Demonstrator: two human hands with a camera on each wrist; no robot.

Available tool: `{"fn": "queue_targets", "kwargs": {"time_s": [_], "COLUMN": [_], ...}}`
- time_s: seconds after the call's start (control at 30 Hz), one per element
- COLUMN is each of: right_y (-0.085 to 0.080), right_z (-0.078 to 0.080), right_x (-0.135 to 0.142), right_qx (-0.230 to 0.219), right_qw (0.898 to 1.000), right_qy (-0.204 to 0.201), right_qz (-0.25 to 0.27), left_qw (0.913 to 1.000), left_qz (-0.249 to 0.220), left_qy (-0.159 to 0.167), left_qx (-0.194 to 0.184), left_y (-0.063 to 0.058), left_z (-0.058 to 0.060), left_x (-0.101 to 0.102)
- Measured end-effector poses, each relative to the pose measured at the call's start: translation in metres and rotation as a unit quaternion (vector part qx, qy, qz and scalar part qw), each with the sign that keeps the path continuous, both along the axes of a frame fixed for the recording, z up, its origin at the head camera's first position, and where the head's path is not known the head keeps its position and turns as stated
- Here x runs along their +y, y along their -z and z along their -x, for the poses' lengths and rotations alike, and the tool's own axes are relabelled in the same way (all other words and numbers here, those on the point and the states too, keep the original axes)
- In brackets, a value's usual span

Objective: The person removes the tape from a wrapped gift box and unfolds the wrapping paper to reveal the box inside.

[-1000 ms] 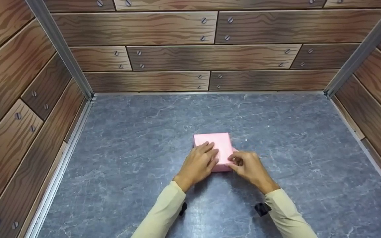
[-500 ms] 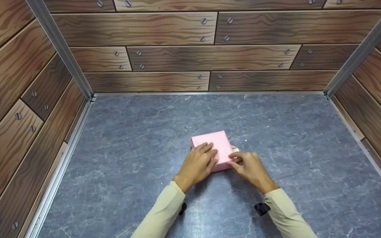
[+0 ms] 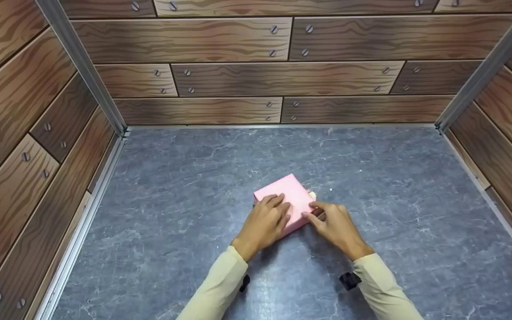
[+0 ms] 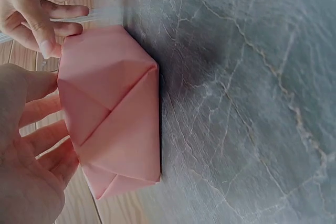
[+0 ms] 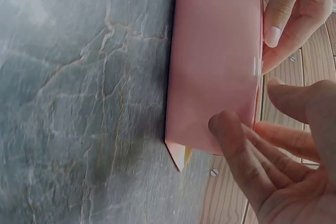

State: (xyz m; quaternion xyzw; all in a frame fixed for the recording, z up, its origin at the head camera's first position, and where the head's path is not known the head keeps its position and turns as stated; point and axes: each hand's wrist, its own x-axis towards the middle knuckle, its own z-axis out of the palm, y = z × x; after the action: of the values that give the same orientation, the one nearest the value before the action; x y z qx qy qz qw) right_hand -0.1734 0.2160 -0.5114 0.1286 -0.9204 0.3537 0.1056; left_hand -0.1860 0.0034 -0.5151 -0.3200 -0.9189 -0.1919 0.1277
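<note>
A pink paper-wrapped box [image 3: 289,195] sits on the grey marbled surface, turned at an angle. Diagonal folds cross the side of the box [image 4: 118,108] in the left wrist view. My left hand [image 3: 260,224] rests on top of it with fingers spread. With thumb and bent fingers, my right hand [image 3: 336,226] holds the box's right-hand corner; its remaining fingers are loose. In the right wrist view, one fingertip of the right hand [image 5: 283,177] presses the smooth pink side. A loose paper flap [image 5: 178,156] with a pale inside sticks out low at one end.
The grey marbled surface [image 3: 185,178] spreads around the box. Wood-patterned panels [image 3: 229,78] stand at the back and both sides, joined by metal corner strips [image 3: 80,66]. A small black device [image 3: 350,281] sits by the right sleeve.
The pink box has turned counterclockwise beneath my hands, its near right corner swinging away from me. A pale flap came into sight at its right side. Both hands have barely shifted.
</note>
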Motion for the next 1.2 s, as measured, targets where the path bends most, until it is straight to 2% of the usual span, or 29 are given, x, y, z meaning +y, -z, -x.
{"fn": "queue_targets", "kwargs": {"time_s": [0.5,0.67,0.83,1.2], "right_y": [0.003,0.006,0.008,0.008], "right_z": [0.000,-0.001,0.000,0.003], "right_x": [-0.010,-0.012,-0.011,-0.009], "right_qx": [0.010,0.000,0.002,0.007], "right_qw": [0.998,0.997,0.998,0.999], "right_qy": [0.045,0.045,0.040,0.039], "right_qz": [-0.048,-0.058,-0.051,-0.009], "left_qw": [0.9999,0.9998,0.9996,0.9999], "left_qz": [0.011,0.010,0.009,-0.015], "left_qy": [-0.006,-0.005,-0.003,-0.003], "left_qx": [0.006,0.020,0.025,0.003], "left_y": [-0.003,-0.003,-0.003,-0.003], "left_z": [-0.005,-0.006,-0.007,-0.007], "left_x": [-0.002,-0.003,-0.003,-0.007]}}
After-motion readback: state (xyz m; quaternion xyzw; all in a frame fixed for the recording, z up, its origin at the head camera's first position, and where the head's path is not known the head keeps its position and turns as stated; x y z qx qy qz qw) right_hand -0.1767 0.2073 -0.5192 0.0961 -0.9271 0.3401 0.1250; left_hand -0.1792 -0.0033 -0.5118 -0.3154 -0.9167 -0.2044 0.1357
